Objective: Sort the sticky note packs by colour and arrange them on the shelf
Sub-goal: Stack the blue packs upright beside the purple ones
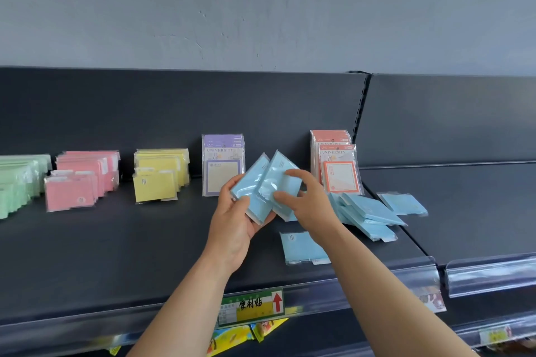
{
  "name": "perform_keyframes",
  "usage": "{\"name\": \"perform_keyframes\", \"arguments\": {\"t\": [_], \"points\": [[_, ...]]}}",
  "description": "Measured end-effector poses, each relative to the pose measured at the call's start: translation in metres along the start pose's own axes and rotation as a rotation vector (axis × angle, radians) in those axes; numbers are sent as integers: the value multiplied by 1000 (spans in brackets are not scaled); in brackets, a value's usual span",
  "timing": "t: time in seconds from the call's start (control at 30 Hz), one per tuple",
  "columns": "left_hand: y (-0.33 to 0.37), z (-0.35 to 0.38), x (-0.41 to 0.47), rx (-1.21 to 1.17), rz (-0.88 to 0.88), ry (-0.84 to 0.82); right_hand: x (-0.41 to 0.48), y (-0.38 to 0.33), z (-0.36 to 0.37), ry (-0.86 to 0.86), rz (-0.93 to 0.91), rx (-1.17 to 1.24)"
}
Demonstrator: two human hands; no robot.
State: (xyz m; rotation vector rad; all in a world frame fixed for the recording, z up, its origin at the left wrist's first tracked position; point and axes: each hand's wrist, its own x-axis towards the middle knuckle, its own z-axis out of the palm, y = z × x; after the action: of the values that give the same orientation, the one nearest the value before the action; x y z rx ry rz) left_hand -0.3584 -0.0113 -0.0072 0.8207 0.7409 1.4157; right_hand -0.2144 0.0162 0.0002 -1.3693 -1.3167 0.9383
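1. My left hand (235, 220) grips a blue stack (250, 182) at the centre of the frame, thumb across its face and fingers curled behind. I hold it tilted off the shelf (116, 240) so further packs can be squared against it.
2. My right hand (307, 200) pinches a blue pack (280, 180) between thumb and fingers, pressing its edge against the stack. The two meet in a shallow V, so I judge I am adding it to the bundle.
3. Both are pale sky-blue squares in glossy clear sleeves that catch the light. Each has a small dark mark near one corner. The film looks slippery, so a firm grip makes sense.
4. The loose blue packs (371, 209) lie in a fanned, overlapping heap at centre right. A single blue pack (301, 246) lies flat nearer the front edge, partly under my right forearm. These are what remains to gather.
5. The other colours are already in their own upright rows against the back panel:
   - green packs (17, 182) at far left
   - pink packs (78, 180)
   - yellow packs (158, 177)
   - purple-framed packs (222, 165)
   - orange-framed packs (338, 168) right of centre
6. The gap between the purple and orange rows, just behind my hands, seems the likely place for the blue.
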Motion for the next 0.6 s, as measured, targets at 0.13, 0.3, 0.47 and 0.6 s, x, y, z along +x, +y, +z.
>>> {"name": "perform_keyframes", "arguments": {"t": [0.13, 0.3, 0.47, 0.6], "points": [[3, 0, 2, -32, -14, 62, 4, 1, -1, -50, 127, 143], [1, 3, 5, 120, -45, 123, 4, -1, 5, -103, 141, 175], [16, -7, 12, 394, -111, 46, 6, -9, -11, -220, 5, 13], [12, -13, 23, 705, -10, 175, 10, -12, -23, -253, -70, -257]]}}
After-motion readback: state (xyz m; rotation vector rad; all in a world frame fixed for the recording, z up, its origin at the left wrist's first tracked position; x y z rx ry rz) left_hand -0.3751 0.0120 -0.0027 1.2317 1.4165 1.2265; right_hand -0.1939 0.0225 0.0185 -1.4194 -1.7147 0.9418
